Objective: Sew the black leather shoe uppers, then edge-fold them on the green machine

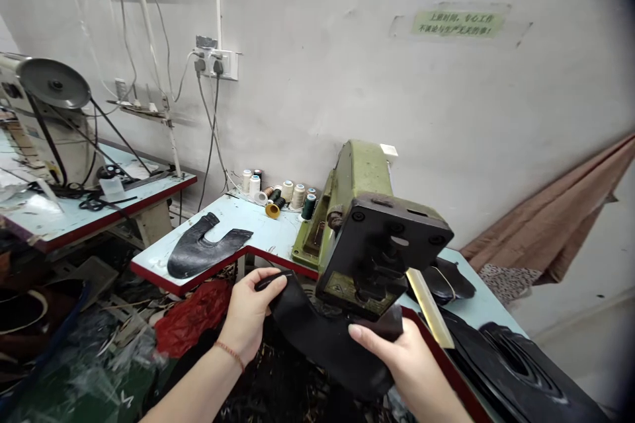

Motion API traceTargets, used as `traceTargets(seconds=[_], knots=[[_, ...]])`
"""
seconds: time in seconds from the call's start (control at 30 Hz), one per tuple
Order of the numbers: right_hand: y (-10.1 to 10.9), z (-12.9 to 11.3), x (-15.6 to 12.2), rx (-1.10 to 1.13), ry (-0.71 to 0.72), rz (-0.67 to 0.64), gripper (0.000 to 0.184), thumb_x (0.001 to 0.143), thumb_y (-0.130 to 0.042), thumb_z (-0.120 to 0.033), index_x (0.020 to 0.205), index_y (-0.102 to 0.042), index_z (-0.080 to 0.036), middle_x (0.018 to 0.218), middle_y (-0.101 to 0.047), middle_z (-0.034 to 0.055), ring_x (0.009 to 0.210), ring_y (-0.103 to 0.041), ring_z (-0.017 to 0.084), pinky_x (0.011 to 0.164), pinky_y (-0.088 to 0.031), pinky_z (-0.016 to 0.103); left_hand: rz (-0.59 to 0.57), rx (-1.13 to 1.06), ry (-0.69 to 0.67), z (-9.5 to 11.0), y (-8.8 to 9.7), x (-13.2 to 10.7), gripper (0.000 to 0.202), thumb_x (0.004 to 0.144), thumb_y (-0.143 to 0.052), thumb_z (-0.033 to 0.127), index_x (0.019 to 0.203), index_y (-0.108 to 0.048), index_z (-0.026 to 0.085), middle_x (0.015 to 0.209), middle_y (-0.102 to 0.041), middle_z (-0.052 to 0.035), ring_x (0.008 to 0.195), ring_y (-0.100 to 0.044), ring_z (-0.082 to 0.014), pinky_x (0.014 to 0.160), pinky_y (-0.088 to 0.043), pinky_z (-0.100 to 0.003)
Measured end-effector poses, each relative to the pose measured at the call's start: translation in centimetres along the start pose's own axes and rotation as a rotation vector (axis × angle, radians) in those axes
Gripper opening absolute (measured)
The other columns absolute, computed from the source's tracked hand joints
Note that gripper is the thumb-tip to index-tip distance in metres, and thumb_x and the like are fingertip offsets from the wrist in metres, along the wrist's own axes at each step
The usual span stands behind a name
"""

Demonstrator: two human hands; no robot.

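A black U-shaped leather piece point(317, 337) is held between my two hands, under the head of a green machine point(364, 172). My left hand point(255, 307) pinches one end of the leather between thumb and fingers. On the right, my right hand point(397, 353) grips the other side, its thumb on top and its fingers hidden beneath. The machine's dark front plate point(387, 244) covers part of the leather's inner edge, so I cannot tell whether the two touch.
Another black leather piece point(198, 251) lies on the light-blue table point(278, 238), near several thread spools point(297, 195). Stacked black pieces point(516, 363) and a yellowish bar point(430, 309) are at right. A sewing machine point(49, 119) stands left; a red bag point(193, 317) lies below among scraps.
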State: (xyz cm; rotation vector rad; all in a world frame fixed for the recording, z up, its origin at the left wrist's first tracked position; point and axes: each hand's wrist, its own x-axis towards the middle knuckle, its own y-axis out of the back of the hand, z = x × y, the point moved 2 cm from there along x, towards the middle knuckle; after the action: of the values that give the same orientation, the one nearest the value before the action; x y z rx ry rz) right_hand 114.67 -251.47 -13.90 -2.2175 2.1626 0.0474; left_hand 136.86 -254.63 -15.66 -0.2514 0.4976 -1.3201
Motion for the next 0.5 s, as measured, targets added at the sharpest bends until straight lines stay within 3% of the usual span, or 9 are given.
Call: traceTargets(seconds=[0.1, 0.23, 0.33, 0.43, 0.5], knots=[[-1.1, 2.4, -0.7, 0.095, -0.095, 0.078, 0.041, 0.064, -0.080, -0.041, 0.092, -0.073, -0.013, 0.091, -0.078, 0.0124, 0.089, -0.070, 0.035, 0.078, -0.058, 0.044, -0.002, -0.181, -0.009, -2.1, -0.9, -1.7, 0.041, 0.063, -0.081, 0.042, 0.090, -0.060, 0.019, 0.080, -0.071, -0.0025, 0.071, -0.067, -0.0158, 0.064, -0.053, -0.025], [-3.1, 5.3, -1.4, 0.238, -0.119, 0.274, 0.047, 0.059, -0.083, -0.042, 0.092, -0.073, -0.010, 0.089, -0.078, 0.0130, 0.089, -0.070, 0.037, 0.079, -0.058, 0.047, -0.230, -0.138, 0.054, -5.5, -3.2, -4.9, 0.044, 0.058, -0.085, 0.033, 0.094, -0.067, 0.013, 0.091, -0.075, -0.0109, 0.084, -0.069, -0.0248, 0.078, -0.055, -0.034], [-4.1, 6.5, -1.6, 0.253, -0.135, 0.365, 0.050, 0.060, -0.081, -0.045, 0.095, -0.072, -0.010, 0.096, -0.077, 0.0133, 0.099, -0.067, 0.037, 0.086, -0.056, 0.045, -0.166, -0.088, 0.097, -6.1, -3.9, -5.7, 0.038, 0.063, -0.081, 0.034, 0.088, -0.071, 0.008, 0.088, -0.076, -0.0140, 0.082, -0.069, -0.0277, 0.079, -0.055, -0.038], [-4.0, 6.0, -1.1, 0.382, -0.093, 0.298, 0.055, 0.068, -0.075, -0.048, 0.111, -0.066, -0.013, 0.105, -0.075, 0.0116, 0.106, -0.064, 0.034, 0.088, -0.055, 0.043, -0.127, -0.076, 0.096, -5.4, -3.6, -5.2, 0.038, 0.062, -0.081, 0.036, 0.086, -0.071, 0.008, 0.083, -0.076, -0.0130, 0.079, -0.069, -0.0274, 0.078, -0.055, -0.039], [-3.3, 4.6, -0.4, 0.464, -0.009, 0.201, 0.056, 0.073, -0.073, -0.042, 0.124, -0.058, -0.021, 0.116, -0.071, 0.0087, 0.112, -0.061, 0.031, 0.091, -0.053, 0.041, -0.117, -0.025, 0.086, -4.8, -2.9, -4.7, 0.038, 0.060, -0.081, 0.036, 0.083, -0.071, 0.009, 0.079, -0.075, -0.0120, 0.075, -0.069, -0.0264, 0.075, -0.056, -0.038]])
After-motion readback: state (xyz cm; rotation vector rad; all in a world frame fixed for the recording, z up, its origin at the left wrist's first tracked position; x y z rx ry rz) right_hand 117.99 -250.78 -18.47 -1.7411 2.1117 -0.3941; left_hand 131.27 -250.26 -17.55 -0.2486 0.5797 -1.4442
